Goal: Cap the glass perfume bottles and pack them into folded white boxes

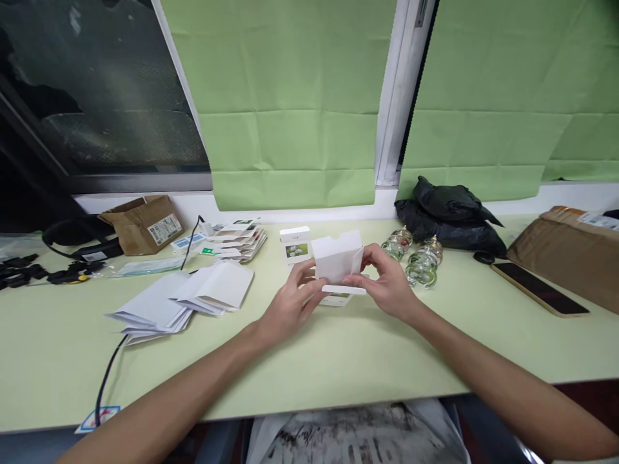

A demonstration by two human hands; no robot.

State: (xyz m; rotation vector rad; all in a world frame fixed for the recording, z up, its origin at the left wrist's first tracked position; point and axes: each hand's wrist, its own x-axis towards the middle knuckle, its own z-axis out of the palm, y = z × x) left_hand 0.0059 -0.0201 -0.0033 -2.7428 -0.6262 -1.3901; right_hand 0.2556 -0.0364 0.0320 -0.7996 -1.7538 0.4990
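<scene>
Between my two hands is a small white cardboard box (338,256) with its flaps sticking out, held a little above the table. My left hand (294,296) grips its left side, thumb at the lower flap. On the other side, my right hand (384,280) pinches the box near a side flap. Just behind stands a white printed box (296,245) with a green picture. Under my hands a printed card or box piece (337,299) lies partly hidden. Two stacks of clear glass jars with gold-toned lids (422,265) stand to the right.
White folded cardboard sheets (159,299) lie to the left, with a pile of printed flat boxes (236,238) behind. An open brown carton (145,225) and a black cable (109,374) are further left. On the right are black plastic bags (449,219), a phone (539,288) and a brown package (570,254).
</scene>
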